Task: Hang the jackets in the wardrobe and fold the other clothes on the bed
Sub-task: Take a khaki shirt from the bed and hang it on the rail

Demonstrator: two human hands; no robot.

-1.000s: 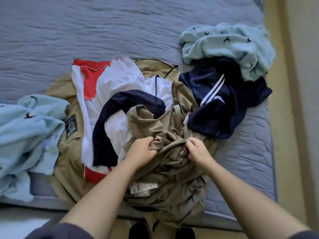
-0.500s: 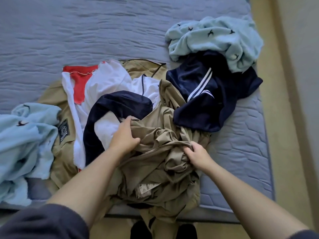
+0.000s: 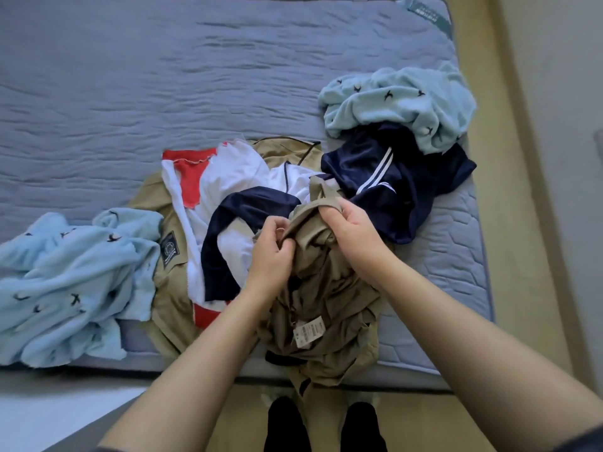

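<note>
Left hand (image 3: pixel 272 256) and right hand (image 3: pixel 354 231) are both gripping bunched folds of the olive garment (image 3: pixel 326 308), which is lying crumpled at the 6 o'clock edge of the bed (image 3: pixel 228 76), the navy striped garment (image 3: pixel 408 190) lying at its 1 o'clock.

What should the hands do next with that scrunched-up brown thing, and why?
Probably lift the brown garment up and shake it open. The left hand and right hand both pinch its top, but it is bunched in a heap at the edge of the bed, so its shape cannot be told yet.
</note>
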